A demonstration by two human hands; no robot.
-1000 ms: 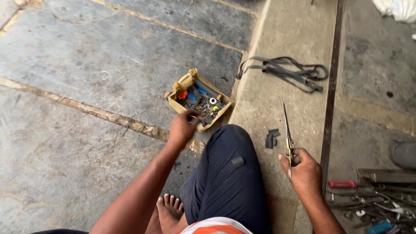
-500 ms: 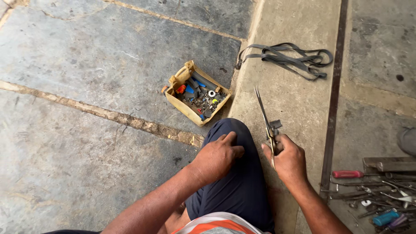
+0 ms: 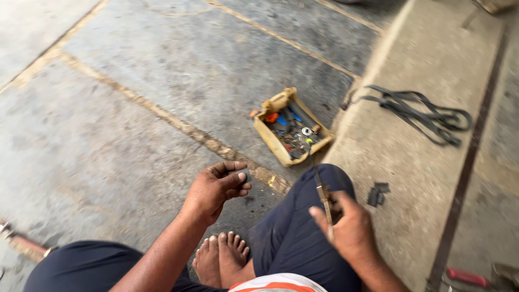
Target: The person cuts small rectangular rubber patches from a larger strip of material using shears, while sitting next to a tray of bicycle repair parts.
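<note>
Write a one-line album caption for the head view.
Seated on stone floor, right hand grips thin tool; left hand curls near parts box.

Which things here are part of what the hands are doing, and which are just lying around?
In hand:
- right hand grips a thin metal tool
- left hand pinches a small dark part
- yellow parts tray, nearest

Lying about:
- black straps
- dark scrap
- red-handled tool

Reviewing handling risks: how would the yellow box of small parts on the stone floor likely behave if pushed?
The yellow box looks like soft, crumpled card, so it would probably flex. Its low, flat shape should slide, not tip. The loose small parts inside would likely shift and rattle.
</note>
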